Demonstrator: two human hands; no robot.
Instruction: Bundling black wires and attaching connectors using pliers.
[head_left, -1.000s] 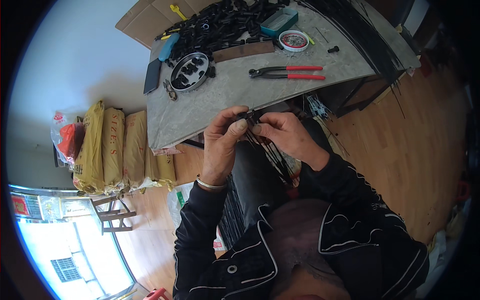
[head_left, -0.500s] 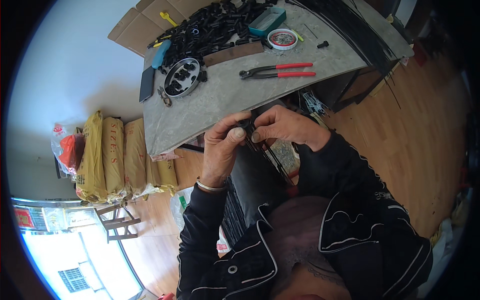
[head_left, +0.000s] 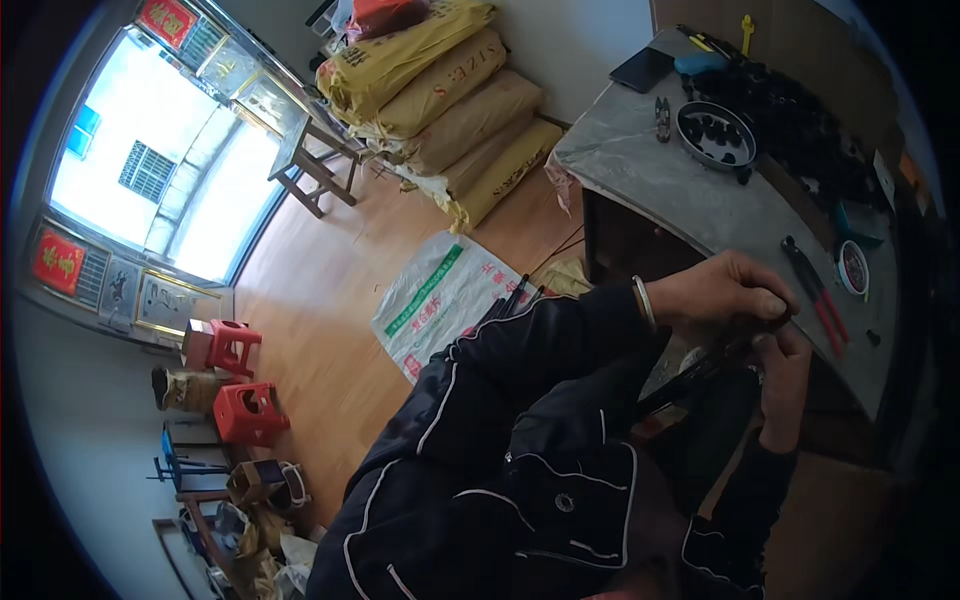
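My left hand (head_left: 715, 290), with a bangle at the wrist, is closed over a small dark part in front of the table. Its fingers hide most of that part. Just below, my right hand (head_left: 785, 375) is closed too, its thumb and fingers up against the same part. Thin black rods (head_left: 690, 378) run down and left from between the hands toward my lap. Beyond the hands, pincers with red handles (head_left: 823, 300) lie on the grey tabletop (head_left: 620, 135).
A round metal dish (head_left: 715, 158) holds several black fittings, beside a heap of black fittings (head_left: 790, 110). A white round container (head_left: 853, 268) stands farther right. Stacked yellow sacks (head_left: 450, 110), a wooden stool (head_left: 318, 160), a white bag (head_left: 425, 295) and red plastic stools (head_left: 250, 415) occupy the left.
My view has swung left, so the table and hands now appear at the right and the doorway shows. Both hands stay together at the dark part and rods.
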